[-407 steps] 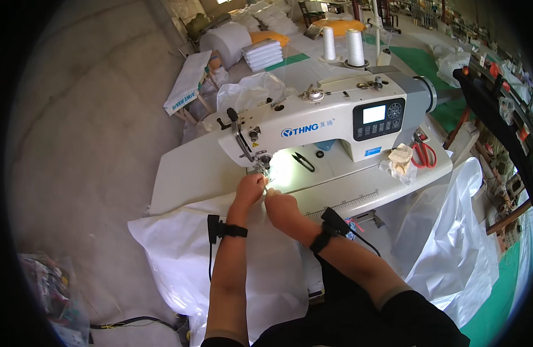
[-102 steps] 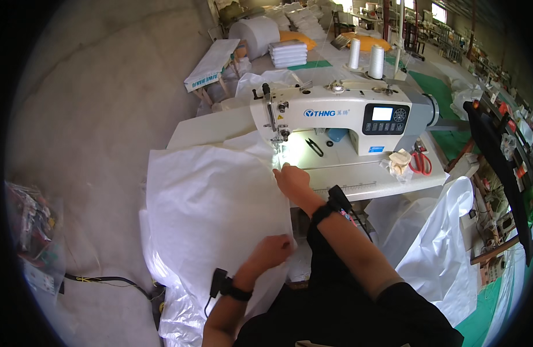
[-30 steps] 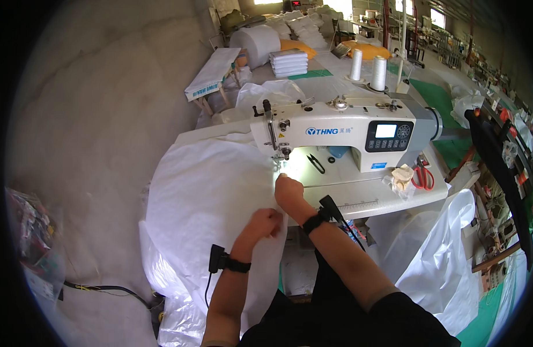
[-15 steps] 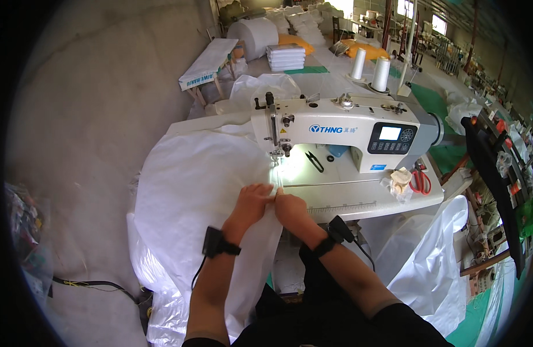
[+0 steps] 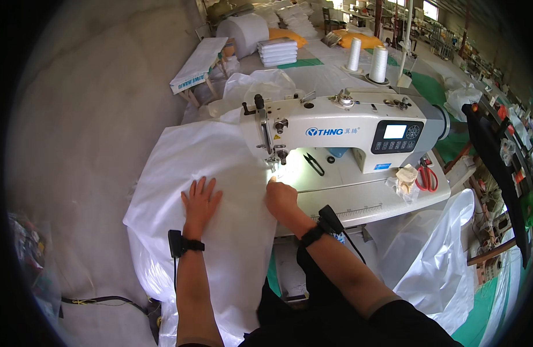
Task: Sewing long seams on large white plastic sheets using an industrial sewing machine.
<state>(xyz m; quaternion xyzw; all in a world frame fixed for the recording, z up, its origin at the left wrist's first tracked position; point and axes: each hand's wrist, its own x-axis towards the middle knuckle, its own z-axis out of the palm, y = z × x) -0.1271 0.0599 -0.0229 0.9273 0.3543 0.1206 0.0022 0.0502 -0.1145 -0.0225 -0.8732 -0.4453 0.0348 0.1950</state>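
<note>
A large white sheet [image 5: 232, 214] lies over the left of the sewing machine table and hangs down its front, shiny like film on the lower folds. My left hand [image 5: 201, 202] rests flat on it with fingers spread. My right hand [image 5: 282, 200] is closed, pinching the sheet's right edge just in front of the presser foot [image 5: 272, 163]. The white sewing machine [image 5: 330, 124] has its lamp lit over the needle area, where glare hides the stitching. Black thread snips [image 5: 314, 164] lie on the machine bed right of the needle.
Red-handled scissors [image 5: 426, 179] and a small beige wad [image 5: 406, 176] sit at the table's right end. Two white thread cones [image 5: 378, 65] stand behind the machine. More white film [image 5: 434, 260] hangs at the right. A wall [image 5: 99, 115] rises on the left.
My left hand has left the sheet's edge beside my right hand, moved left and opened flat on the sheet. My right hand has shifted slightly forward, still at the edge.
</note>
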